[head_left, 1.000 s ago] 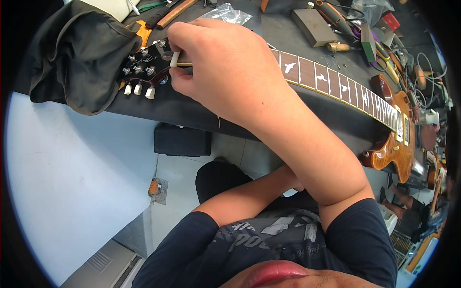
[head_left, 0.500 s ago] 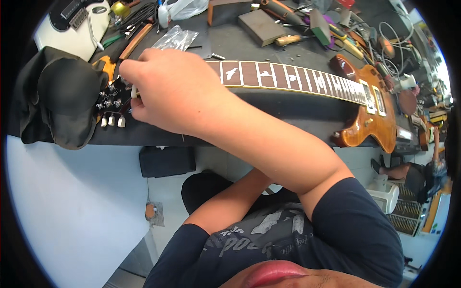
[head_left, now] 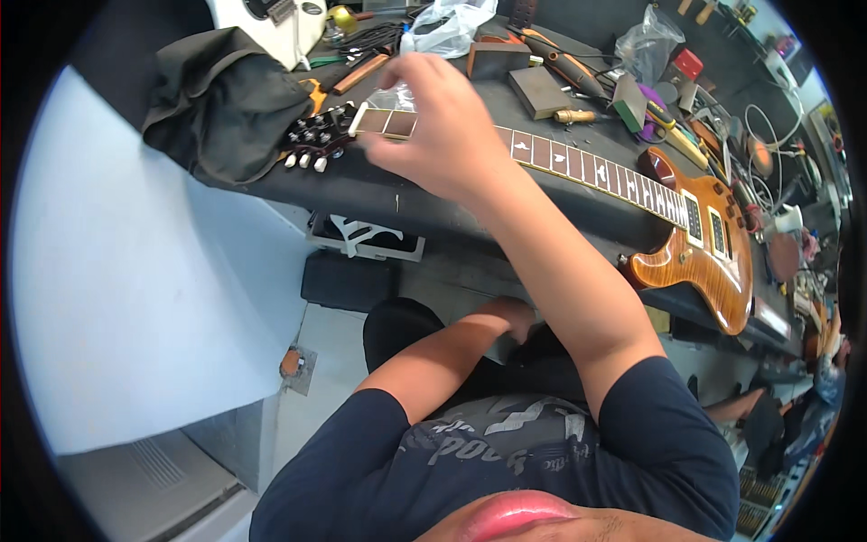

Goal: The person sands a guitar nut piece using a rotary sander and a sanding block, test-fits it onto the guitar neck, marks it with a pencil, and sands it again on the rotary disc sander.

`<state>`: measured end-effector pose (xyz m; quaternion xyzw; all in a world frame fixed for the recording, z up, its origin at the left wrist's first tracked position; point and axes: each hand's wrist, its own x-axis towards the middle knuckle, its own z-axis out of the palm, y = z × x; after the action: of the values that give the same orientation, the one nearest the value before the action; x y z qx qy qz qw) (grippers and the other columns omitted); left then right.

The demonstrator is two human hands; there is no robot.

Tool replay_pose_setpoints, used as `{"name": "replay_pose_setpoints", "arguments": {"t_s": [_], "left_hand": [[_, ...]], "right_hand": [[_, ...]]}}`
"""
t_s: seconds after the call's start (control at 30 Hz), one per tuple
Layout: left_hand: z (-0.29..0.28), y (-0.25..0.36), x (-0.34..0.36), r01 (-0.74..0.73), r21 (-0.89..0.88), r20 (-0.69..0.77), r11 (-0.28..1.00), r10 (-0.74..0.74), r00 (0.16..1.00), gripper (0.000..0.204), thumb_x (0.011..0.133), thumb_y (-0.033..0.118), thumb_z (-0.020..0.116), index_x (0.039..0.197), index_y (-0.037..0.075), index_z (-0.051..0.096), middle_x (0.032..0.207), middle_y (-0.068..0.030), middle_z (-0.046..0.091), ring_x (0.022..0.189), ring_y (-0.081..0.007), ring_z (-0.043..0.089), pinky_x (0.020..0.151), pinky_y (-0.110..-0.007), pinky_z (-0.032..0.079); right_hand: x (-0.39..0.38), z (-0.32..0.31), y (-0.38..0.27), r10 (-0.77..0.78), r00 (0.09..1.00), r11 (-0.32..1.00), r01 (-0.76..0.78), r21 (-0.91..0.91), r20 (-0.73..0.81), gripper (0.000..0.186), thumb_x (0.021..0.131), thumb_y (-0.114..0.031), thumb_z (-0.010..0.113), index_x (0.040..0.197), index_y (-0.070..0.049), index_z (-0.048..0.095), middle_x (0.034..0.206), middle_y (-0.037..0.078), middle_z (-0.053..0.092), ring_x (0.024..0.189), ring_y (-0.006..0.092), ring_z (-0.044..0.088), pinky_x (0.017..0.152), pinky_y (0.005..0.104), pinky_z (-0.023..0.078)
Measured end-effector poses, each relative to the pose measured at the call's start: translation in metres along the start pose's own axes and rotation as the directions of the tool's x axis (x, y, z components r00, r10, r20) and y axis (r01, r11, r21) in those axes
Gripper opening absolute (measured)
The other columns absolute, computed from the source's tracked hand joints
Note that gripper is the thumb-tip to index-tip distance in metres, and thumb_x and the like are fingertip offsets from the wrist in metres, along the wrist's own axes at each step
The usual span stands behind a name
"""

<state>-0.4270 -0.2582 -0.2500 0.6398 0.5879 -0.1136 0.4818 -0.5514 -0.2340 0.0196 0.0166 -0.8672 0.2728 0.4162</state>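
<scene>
An amber flame-top electric guitar (head_left: 722, 271) lies face up along the workbench, its body to the right. Its bound fretboard (head_left: 578, 167) has bird-shaped inlays, and no strings show on it. My right hand (head_left: 442, 126) is above the fretboard near the white nut (head_left: 358, 117), thumb and fingers apart, with nothing seen between them. The dark headstock (head_left: 316, 137), with silver tuners and pale buttons, rests beside a crumpled black cloth (head_left: 221, 113). My left hand (head_left: 515, 316) is low over my lap, its fingers mostly hidden.
Behind the neck lie sanding blocks (head_left: 537, 93), a wood-handled tool (head_left: 576, 116), a clear plastic bag (head_left: 452, 27) and black cables (head_left: 372, 38). Part of a white guitar (head_left: 280, 36) is at the far left. A white panel (head_left: 163, 271) stands left of the bench.
My right hand has come away from the nut, moving right and spreading its fingers. The whole view has shifted, uncovering the nut and more of my left hand.
</scene>
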Motion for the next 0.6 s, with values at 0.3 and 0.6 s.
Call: {"name": "replay_pose_setpoints", "arguments": {"t_s": [0.3, 0.6], "left_hand": [[-0.017, -0.012, -0.262, -0.371, -0.16, -0.824, 0.915, 0.082, 0.56, 0.02, 0.093, 0.014, 0.078, 0.111, 0.005, 0.081, 0.09, -0.01, 0.08, 0.085, -0.0266, 0.078, 0.081, -0.041, 0.062], [-0.105, -0.113, -0.306, 0.355, -0.068, -0.96, 0.932, 0.035, -0.277, 0.064, 0.087, 0.012, 0.083, 0.148, 0.003, 0.066, 0.145, -0.0192, 0.072, 0.135, -0.04, 0.066, 0.121, -0.05, 0.049]], "right_hand": [[-0.138, -0.1, 0.001, 0.132, 0.953, 0.968, -0.183, 0.173, 0.272, 0.021, 0.088, -0.009, 0.081, 0.095, -0.006, 0.062, 0.083, 0.011, 0.068, 0.074, 0.0333, 0.071, 0.069, 0.0437, 0.058], [-0.159, -0.087, 0.02, 0.02, 0.982, 0.986, -0.051, 0.161, 0.186, 0.019, 0.087, -0.005, 0.078, 0.093, -0.005, 0.06, 0.082, 0.011, 0.067, 0.074, 0.0338, 0.07, 0.069, 0.0451, 0.058]]}}
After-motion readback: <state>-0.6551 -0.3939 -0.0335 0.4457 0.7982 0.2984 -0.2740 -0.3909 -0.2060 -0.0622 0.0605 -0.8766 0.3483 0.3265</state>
